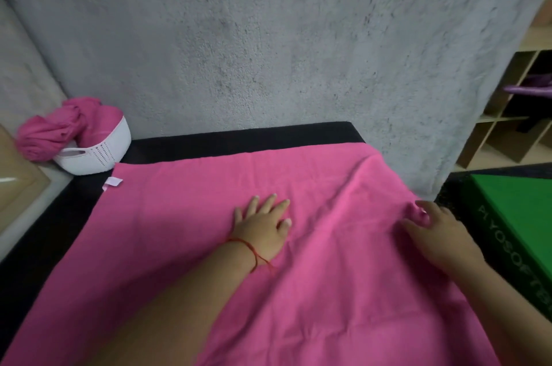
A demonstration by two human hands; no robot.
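Note:
A large pink towel (185,216) lies spread over a black table (239,134), with a small white label at its far left corner. My left hand (264,225) lies flat on the towel near its middle, fingers straight and spread, a red thread around the wrist. At the towel's right edge, my right hand (436,231) pinches a small fold of the cloth between thumb and fingers. A long crease runs from the far right corner toward the middle.
A white perforated basket (98,153) stands at the table's far left corner with bunched pink towels (50,132) spilling out. A grey concrete wall rises behind. A green box (519,216) sits to the right, wooden shelves (501,120) beyond it.

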